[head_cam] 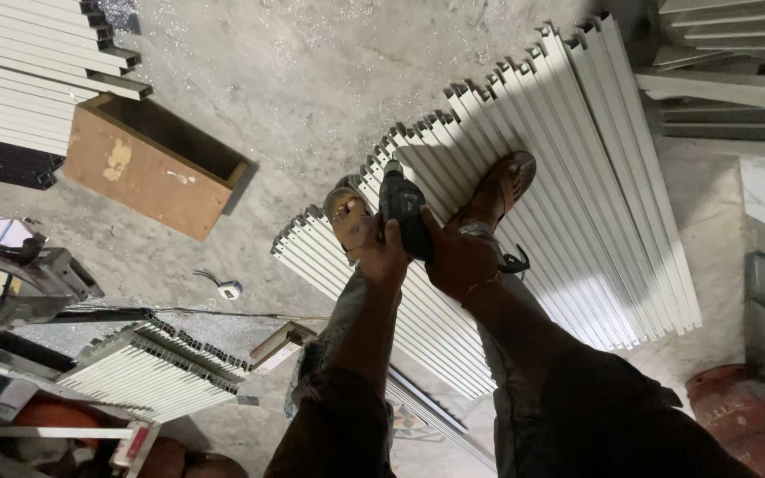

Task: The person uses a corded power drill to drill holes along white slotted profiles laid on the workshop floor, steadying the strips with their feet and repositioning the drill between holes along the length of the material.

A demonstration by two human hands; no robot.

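Observation:
Both my hands grip a dark power drill (402,211), held out in front of me and pointing down. My left hand (384,257) wraps its lower left side; my right hand (460,258) clasps its right side, a thread band on the wrist. Below the drill lies a row of long white metal profiles (577,195) side by side on the concrete floor. My two sandalled feet stand on them: the left foot (347,215) near the profiles' ends, the right foot (499,188) further in.
An open wooden box (148,164) lies on the floor at left. More white profiles are stacked top left (19,80), bottom left (148,367) and top right (728,53). A cutting machine (11,283) stands at left, a red cylinder (741,412) at bottom right.

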